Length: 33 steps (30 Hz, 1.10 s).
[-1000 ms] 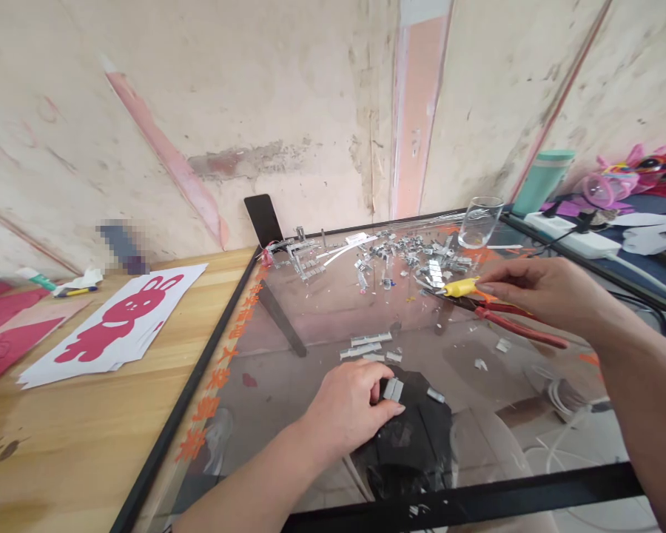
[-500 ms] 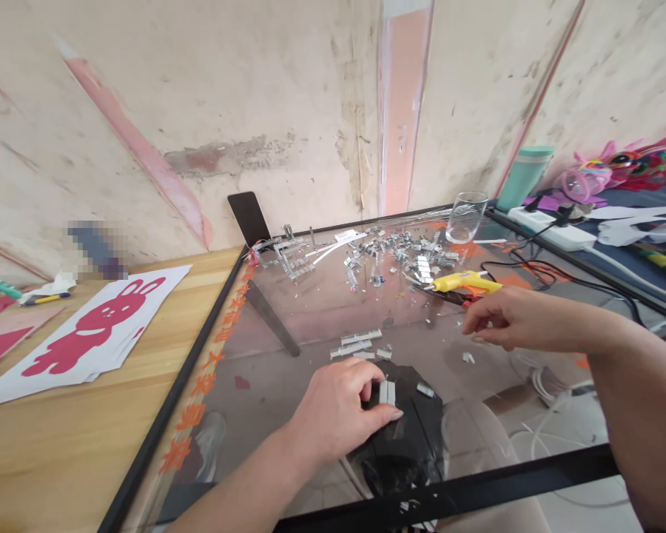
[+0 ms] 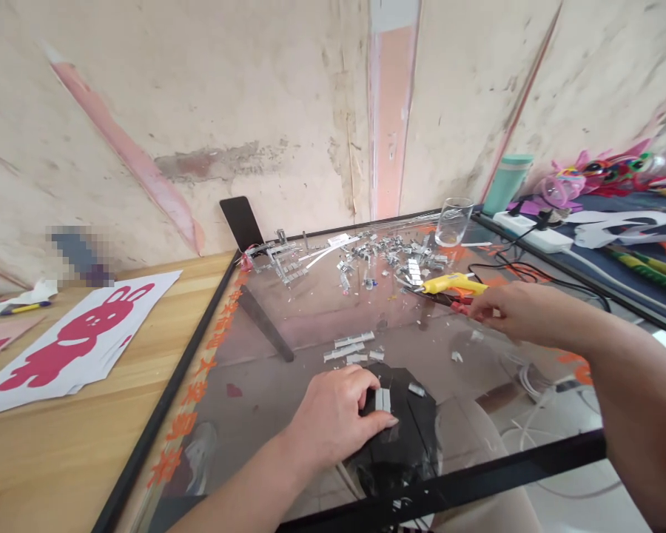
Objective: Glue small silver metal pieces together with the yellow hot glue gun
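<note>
My left hand (image 3: 333, 418) rests on the glass tabletop (image 3: 288, 385), thumb and fingers pinched around a pair of small silver rectangular pieces (image 3: 382, 400). More silver strips (image 3: 348, 346) lie just beyond it. My right hand (image 3: 513, 311) lies further back on the right. Its fingers are curled together over the red handles of a pair of pliers (image 3: 447, 300). The handles run under the hand, and the pliers' dark jaws point left. A yellow glue gun (image 3: 449, 283) lies right behind the pliers, touching them.
A heap of silver scraps (image 3: 388, 255) covers the far part of the glass, with a drinking glass (image 3: 449, 222) and a dark phone (image 3: 238, 222) leaning on the wall. A power strip (image 3: 525, 226) and cables sit at right. Rabbit cut-out sheets (image 3: 72, 340) lie on the wooden table (image 3: 61, 444) at left.
My right hand drew back from the glue gun towards me, then reached forward again onto the pliers' handles. My left hand has kept its pinch on the silver pieces. The view has shifted slightly.
</note>
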Each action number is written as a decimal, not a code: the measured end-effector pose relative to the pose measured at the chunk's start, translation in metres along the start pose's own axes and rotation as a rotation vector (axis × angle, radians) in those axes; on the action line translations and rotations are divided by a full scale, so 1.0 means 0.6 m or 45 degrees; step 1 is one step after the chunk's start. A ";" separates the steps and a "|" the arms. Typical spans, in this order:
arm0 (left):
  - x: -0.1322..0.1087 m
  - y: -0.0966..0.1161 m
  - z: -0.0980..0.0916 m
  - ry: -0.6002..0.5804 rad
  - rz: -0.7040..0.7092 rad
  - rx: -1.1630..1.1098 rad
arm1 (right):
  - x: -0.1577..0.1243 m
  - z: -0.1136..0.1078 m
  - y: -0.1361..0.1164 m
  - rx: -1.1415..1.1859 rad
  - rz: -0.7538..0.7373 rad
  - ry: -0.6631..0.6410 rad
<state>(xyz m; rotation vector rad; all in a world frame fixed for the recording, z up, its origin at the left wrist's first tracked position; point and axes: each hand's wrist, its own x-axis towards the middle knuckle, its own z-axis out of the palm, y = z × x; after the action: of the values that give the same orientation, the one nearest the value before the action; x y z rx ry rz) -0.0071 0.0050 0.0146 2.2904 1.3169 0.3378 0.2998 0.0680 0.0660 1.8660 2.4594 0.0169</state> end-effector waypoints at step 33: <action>-0.003 -0.003 -0.002 0.069 0.079 0.058 | -0.067 0.080 -0.188 0.408 -0.757 0.450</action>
<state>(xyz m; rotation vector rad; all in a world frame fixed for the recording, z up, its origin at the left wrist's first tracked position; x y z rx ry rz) -0.0099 0.0043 0.0148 2.3793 1.2948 0.3974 0.2043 -0.0022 0.0148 1.2097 3.3413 -0.0848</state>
